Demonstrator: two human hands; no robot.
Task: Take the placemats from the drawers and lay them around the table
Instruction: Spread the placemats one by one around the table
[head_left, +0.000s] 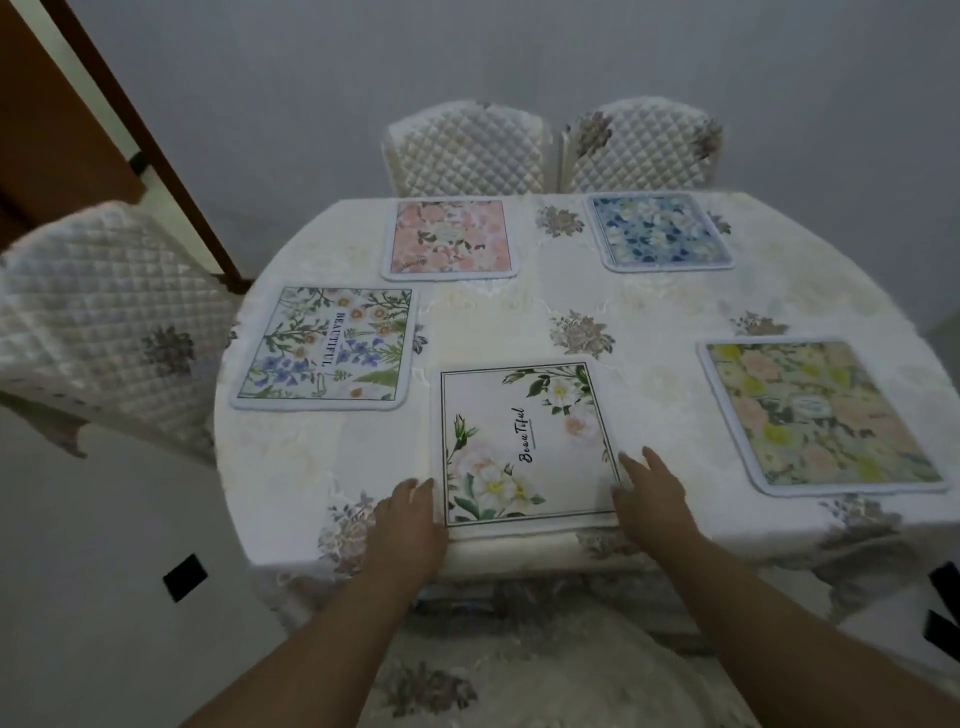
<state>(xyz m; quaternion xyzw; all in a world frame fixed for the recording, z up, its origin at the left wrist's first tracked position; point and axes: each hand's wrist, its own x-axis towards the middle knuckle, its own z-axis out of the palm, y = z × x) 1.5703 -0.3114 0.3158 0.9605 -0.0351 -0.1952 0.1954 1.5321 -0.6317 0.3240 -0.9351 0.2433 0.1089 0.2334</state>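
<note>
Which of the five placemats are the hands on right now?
The white placemat with script lettering, at the near edge. The left hand and right hand rest at its sides; the other four lie untouched.

bare cloth mid-table, placemats ringing it, chairs crowding far edge

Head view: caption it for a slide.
Both hands square the fifth placemat on the table.

Five floral fabric placemats lie flat around the cloth-covered counter: a pink one and a blue one at the far edge, a green "Beautiful" mat left, a yellow one right, a white "Beautiful" mat nearest.
</note>
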